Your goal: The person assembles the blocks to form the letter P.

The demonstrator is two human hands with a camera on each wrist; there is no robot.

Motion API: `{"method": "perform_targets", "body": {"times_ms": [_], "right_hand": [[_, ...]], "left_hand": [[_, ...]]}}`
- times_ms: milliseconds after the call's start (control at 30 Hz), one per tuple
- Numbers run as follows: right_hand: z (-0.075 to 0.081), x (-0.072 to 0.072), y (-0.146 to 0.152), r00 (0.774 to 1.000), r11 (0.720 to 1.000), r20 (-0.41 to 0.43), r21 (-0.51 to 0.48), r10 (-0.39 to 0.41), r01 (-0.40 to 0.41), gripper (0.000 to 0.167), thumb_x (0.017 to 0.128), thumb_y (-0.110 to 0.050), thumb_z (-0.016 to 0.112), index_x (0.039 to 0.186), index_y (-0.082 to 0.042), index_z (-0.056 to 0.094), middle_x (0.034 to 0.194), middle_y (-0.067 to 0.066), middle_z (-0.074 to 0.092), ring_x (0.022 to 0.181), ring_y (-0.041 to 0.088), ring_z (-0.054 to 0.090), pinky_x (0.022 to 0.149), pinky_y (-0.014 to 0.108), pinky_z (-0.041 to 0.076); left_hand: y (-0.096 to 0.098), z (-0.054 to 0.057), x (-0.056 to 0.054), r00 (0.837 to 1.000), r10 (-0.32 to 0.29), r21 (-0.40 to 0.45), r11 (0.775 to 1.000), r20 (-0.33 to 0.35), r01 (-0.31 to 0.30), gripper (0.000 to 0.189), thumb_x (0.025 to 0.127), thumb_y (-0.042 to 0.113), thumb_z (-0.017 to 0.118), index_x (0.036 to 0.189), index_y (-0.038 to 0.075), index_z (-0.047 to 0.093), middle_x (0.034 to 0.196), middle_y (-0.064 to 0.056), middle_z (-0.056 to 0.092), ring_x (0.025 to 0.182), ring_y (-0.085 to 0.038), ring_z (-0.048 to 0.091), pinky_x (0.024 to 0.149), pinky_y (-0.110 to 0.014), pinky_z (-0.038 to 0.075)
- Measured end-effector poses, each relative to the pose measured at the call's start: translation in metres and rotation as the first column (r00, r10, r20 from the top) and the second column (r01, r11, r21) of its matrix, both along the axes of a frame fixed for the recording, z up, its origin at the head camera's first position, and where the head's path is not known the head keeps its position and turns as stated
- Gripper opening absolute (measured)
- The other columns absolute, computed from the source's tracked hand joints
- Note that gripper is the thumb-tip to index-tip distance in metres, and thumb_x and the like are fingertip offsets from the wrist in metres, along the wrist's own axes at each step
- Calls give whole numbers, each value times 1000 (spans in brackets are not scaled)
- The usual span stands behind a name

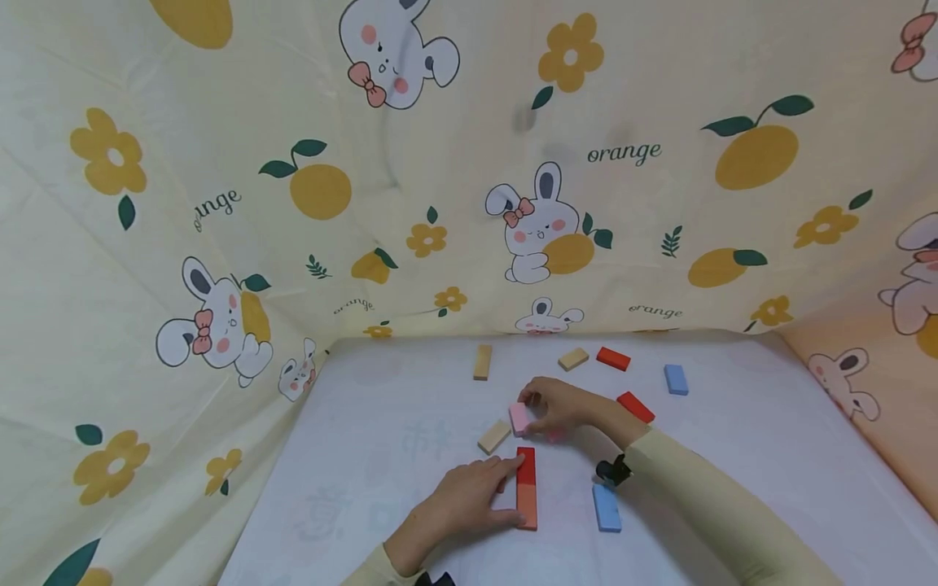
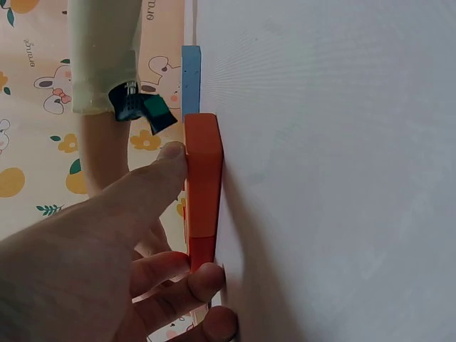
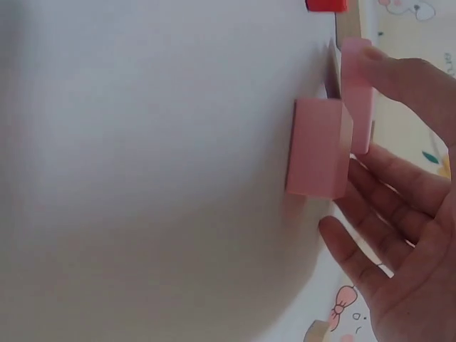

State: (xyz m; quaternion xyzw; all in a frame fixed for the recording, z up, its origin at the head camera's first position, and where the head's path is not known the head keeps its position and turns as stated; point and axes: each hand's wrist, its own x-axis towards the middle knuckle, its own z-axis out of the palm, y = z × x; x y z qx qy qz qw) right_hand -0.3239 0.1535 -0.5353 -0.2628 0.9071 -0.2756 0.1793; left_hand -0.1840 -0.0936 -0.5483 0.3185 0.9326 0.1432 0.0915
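1. Head view: I have the left hand point(image 1: 469, 493) resting against a pair of blocks on the tabletop point(image 1: 352, 480), a finger on the near red block point(image 1: 525, 474) and the thumb at the orange block point(image 1: 528, 503); these two lie end to end, touching. The right hand point(image 1: 567, 403) pinches a pink block point(image 1: 519, 421), beyond the red end and apart from it. A wooden block point(image 1: 494, 437) lies just beside the pink one
2. Same view, progress: I judge the work to be at an early stage, with only that pair lined up. Two far wooden blocks, two loose red blocks point(image 1: 613, 358) and two blue blocks point(image 1: 607, 509) lie scattered, unjoined
3. Left wrist view: I see the left thumb against the orange side and fingers about the red end; the hand is spread along the pair rather than wrapped round it
4. Right wrist view: I see the pink block held by its ends between thumb and fingers, with a second pink block point(image 3: 317, 147) close by on the tabletop, not gripped. I cannot tell whether the held one is clear of the surface
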Motion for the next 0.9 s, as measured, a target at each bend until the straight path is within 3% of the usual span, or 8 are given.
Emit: {"method": "perform_targets", "body": {"times_ms": [133,367,600,900], "right_hand": [[-2,8,3,1000,1000,-18,14,-7,7,51,85,-36,93,127,-19,70,118,-5,64,111,18,57,107,46,52],[-3,17,7,999,1000,-38,13,-19,20,50,84,-40,93,123,-20,69,120,-5,63,110,17,56,101,41,54],[-5,20,6,998,1000,-59,17,-9,10,51,85,-41,93,124,-18,69,123,-3,62,111,17,54,98,38,54],[-5,22,6,998,999,-64,46,-1,4,51,85,-41,93,124,-18,69,127,0,61,115,19,54,98,38,55]], "left_hand": [[0,-1,0,1000,-7,10,1000,-1,7,81,92,60,79,159,23,52,92,14,51,78,-2,46,64,-22,39],[1,-1,0,1000,2,-3,1000,18,-2,82,92,62,78,160,25,51,91,14,51,77,-3,46,64,-23,40],[2,4,1,999,11,-3,1000,34,-11,82,92,62,78,159,24,52,91,14,50,77,-4,46,65,-24,41],[2,2,1,1000,1,4,1000,21,-1,80,92,60,79,159,24,53,89,14,49,75,-2,46,62,-23,39]]}}
